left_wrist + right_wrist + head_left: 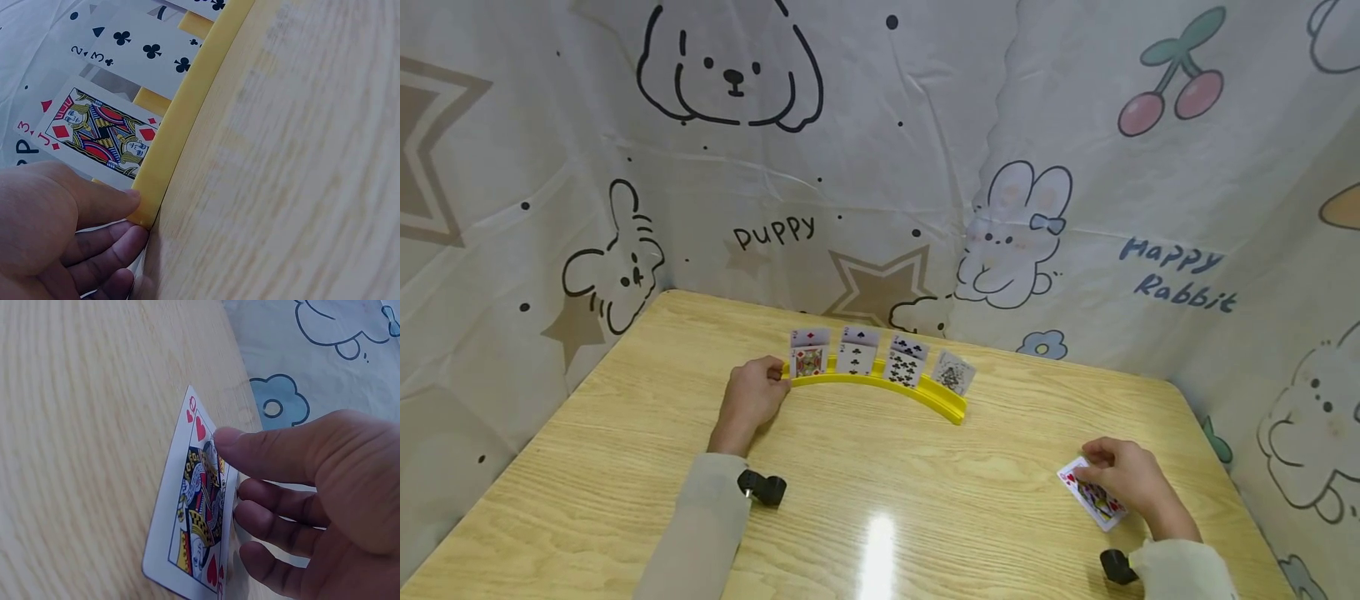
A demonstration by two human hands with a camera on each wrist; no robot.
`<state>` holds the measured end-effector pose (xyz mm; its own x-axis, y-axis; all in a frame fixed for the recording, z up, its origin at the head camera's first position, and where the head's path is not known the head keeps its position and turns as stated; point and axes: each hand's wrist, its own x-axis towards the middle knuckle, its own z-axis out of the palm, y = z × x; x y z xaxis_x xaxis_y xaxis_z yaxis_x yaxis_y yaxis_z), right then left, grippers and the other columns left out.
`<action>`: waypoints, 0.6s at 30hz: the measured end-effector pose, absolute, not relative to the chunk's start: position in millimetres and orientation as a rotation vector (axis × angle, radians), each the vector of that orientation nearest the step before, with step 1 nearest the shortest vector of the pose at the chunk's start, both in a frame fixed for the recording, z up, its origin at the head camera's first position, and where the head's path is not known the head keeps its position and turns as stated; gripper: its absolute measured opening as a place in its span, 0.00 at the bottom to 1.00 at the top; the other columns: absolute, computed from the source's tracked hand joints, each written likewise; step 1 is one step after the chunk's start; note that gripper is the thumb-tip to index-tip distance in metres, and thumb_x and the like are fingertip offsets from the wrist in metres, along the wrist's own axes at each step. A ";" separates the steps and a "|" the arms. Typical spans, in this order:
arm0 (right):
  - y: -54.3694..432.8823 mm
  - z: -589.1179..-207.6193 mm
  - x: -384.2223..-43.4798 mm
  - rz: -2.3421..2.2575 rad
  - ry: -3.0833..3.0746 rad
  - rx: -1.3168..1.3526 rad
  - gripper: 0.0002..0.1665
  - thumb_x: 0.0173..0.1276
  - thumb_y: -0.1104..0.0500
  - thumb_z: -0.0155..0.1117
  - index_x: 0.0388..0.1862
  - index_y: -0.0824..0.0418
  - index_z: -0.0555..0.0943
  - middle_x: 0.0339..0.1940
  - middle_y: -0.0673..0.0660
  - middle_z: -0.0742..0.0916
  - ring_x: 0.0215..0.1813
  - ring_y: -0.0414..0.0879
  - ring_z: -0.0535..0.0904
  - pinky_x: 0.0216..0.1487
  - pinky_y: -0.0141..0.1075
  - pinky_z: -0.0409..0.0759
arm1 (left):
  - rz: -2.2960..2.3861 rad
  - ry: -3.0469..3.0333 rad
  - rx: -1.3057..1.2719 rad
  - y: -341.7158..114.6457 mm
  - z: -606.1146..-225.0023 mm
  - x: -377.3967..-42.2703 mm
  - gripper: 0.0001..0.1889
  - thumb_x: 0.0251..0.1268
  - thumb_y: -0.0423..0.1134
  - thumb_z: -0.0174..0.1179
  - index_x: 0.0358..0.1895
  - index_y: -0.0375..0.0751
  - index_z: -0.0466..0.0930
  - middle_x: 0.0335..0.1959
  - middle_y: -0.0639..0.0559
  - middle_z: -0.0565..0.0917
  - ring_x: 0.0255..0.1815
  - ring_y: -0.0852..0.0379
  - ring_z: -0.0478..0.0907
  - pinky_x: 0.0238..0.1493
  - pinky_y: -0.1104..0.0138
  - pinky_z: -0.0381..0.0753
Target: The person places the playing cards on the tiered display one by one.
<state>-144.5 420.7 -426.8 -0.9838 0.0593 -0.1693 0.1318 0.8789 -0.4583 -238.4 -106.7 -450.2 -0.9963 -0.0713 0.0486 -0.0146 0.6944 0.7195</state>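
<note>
A curved yellow card holder [951, 408] stands toward the back of the table. My left hand [751, 398] pinches its left end, thumb on the rim and fingers curled at the tip, beside the jack of diamonds [103, 131]. Rightward along the holder stand the three of clubs [855, 360], a card with several clubs [902, 368] and a tilted card with a grey figure [953, 372]. More cards show behind the first three. At the right, my right hand [1131, 477] pinches the queen of hearts [203, 512], its thumb on the face and fingers behind; the card is tilted.
The wooden table [880, 467] ends at the back against a printed curtain [850, 167], which also runs down both sides. Light glares on the table's front middle. A black wrist device [763, 487] sits on the left sleeve, another [1117, 567] by the right.
</note>
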 end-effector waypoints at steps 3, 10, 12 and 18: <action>421.8 -428.3 -145.3 -0.701 2.902 0.143 0.30 0.59 0.56 0.78 0.52 0.75 0.81 0.44 0.63 0.87 0.45 0.54 0.82 0.47 0.52 0.80 | -1.200 -2.822 0.072 -106.6 -450.9 -238.5 0.18 0.66 0.35 0.64 0.55 0.30 0.81 0.44 0.40 0.85 0.45 0.47 0.83 0.48 0.54 0.81; 421.7 -426.8 -147.5 -0.692 2.872 0.106 0.31 0.58 0.56 0.78 0.53 0.75 0.80 0.43 0.60 0.86 0.44 0.52 0.81 0.46 0.52 0.80 | -1.183 -2.811 0.053 -107.9 -451.9 -239.6 0.17 0.65 0.35 0.65 0.55 0.30 0.82 0.43 0.40 0.85 0.44 0.47 0.83 0.48 0.54 0.81; 420.5 -425.4 -147.8 -0.688 2.860 0.103 0.30 0.58 0.55 0.78 0.52 0.74 0.81 0.42 0.59 0.86 0.43 0.51 0.81 0.45 0.51 0.80 | -1.181 -2.807 0.050 -108.0 -452.8 -239.5 0.17 0.65 0.35 0.65 0.54 0.30 0.82 0.43 0.41 0.85 0.44 0.47 0.83 0.47 0.54 0.81; 416.8 -424.2 -149.3 -0.684 2.827 0.146 0.26 0.58 0.58 0.78 0.49 0.73 0.82 0.39 0.56 0.86 0.39 0.47 0.80 0.42 0.48 0.80 | -1.179 -2.799 0.043 -108.3 -454.8 -238.9 0.17 0.65 0.35 0.65 0.54 0.31 0.82 0.42 0.41 0.85 0.43 0.47 0.83 0.46 0.54 0.81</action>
